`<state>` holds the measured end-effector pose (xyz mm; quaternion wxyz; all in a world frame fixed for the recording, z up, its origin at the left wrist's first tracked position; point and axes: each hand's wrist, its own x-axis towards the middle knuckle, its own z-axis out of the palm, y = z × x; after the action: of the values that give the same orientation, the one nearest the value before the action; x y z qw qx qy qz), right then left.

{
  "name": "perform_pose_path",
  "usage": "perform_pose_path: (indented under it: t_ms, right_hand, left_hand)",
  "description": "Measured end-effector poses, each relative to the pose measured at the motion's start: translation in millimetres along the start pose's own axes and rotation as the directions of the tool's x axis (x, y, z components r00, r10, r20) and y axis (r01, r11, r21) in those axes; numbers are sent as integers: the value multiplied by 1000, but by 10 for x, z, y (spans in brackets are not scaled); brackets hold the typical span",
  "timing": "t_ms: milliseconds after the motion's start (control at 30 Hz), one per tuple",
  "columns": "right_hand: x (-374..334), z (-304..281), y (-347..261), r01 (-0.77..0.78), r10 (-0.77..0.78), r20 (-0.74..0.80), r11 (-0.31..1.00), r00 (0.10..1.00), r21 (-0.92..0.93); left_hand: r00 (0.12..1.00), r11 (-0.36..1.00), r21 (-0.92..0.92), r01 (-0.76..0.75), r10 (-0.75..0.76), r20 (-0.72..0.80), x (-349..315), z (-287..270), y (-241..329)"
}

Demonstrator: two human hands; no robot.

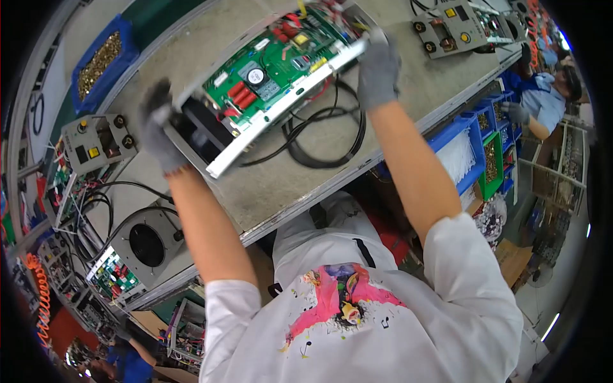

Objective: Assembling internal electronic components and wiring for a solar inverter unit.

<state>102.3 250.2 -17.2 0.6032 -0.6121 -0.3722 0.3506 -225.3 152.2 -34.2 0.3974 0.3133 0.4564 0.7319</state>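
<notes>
An open metal chassis [240, 152] lies tilted across the workbench in front of me, its right end farther away. Inside it a green circuit board [281, 70] carries red cylindrical parts, a round black-and-white part and wiring. A dark fan-like opening sits at the left end. My left hand [159, 124], in a grey glove and blurred, is closed on that left end. At the far right corner of the front rail, my right hand [379, 73], also gloved, grips the chassis. A coiled black cable [325, 137] lies on the bench beside the front rail.
The bench [255, 198] has a white metal edge. A blue bin of brass parts [102, 60] stands at far left. Finished-looking units [99, 143] sit left, another unit [450, 29] far right. Blue bins [460, 150] and a green bin [490, 166] hang right. A co-worker [543, 96] is beyond.
</notes>
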Motion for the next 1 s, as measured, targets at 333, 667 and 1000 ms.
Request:
perform_pose_path:
  t_ms: [333, 667, 1000]
  right_hand:
    - [-1360, -1132, 284, 842, 168, 875, 239, 454, -483]
    - [-1845, -971, 67, 877, 203, 976, 451, 79, -164]
    - [-2495, -637, -925, 652, -267, 955, 749, 130, 120]
  left_hand:
    - [860, 793, 568, -221, 433, -270, -562, 155, 656]
    - [977, 554, 818, -151, -42, 208, -2675, -5, 318]
    - [823, 840, -55, 540, -541, -173, -2317, 255, 1352]
